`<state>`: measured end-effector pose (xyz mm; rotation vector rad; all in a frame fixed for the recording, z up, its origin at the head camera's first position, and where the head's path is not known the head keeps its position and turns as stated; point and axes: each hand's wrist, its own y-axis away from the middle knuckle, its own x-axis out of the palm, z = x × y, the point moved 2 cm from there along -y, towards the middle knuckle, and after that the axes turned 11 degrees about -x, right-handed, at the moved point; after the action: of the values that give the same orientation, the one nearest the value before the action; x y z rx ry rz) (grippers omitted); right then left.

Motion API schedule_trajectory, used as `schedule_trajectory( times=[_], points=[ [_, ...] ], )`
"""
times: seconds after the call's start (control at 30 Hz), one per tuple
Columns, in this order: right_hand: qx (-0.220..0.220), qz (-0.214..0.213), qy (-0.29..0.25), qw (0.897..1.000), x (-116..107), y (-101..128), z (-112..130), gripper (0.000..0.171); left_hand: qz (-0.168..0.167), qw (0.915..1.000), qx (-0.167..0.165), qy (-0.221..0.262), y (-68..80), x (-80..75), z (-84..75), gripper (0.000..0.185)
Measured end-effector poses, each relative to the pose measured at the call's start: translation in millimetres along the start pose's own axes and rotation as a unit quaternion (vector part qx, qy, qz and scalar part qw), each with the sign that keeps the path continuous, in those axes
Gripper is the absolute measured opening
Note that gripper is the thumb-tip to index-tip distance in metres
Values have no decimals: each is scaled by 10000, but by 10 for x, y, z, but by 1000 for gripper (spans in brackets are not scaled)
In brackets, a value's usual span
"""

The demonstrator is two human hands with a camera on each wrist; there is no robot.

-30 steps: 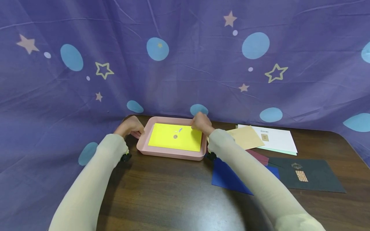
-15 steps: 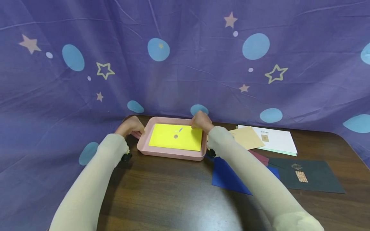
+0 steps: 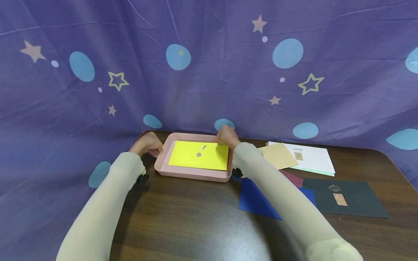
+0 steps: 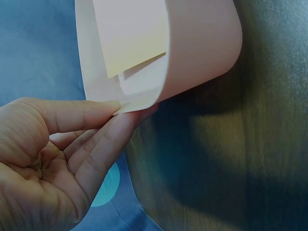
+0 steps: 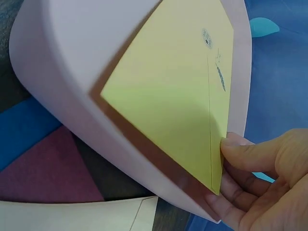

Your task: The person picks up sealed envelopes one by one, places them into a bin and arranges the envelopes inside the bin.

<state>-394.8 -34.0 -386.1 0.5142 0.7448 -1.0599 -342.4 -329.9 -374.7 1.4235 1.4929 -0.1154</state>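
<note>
A pink tray (image 3: 192, 174) stands at the back of the brown table, with a yellow envelope (image 3: 183, 156) lying in it. My left hand (image 3: 149, 143) pinches the tray's left rim between thumb and fingers; the left wrist view shows the rim (image 4: 139, 102) caught at the fingertips. At the tray's far right corner, my right hand (image 3: 227, 137) holds the envelope's corner. In the right wrist view the thumb lies on the envelope (image 5: 163, 91) edge, with the other fingers beneath it. The envelope carries a round printed mark and a small blue mark.
Right of the tray, a tan envelope (image 3: 281, 155) overlaps white envelopes (image 3: 315, 156). Nearer are a maroon envelope (image 3: 292, 178), a blue one (image 3: 259, 201) and a dark green one (image 3: 359, 197). A purple patterned curtain (image 3: 209, 98) hangs behind the table.
</note>
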Motion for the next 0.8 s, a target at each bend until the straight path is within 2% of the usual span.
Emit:
schedule_trajectory(
  times=[0.3, 0.6, 0.8],
  points=[
    [-38, -152, 2, 9999, 53, -2, 10, 11, -46, 9999, -70, 55, -30, 4, 6, 2],
    [-85, -99, 84, 9999, 98, -25, 4, 9, -17, 9999, -61, 85, -40, 4, 10, 10],
    [-133, -19, -117, 9998, 143, -35, -22, 9, -21, 10000, -36, 79, -43, 12, 10, 11]
  ],
)
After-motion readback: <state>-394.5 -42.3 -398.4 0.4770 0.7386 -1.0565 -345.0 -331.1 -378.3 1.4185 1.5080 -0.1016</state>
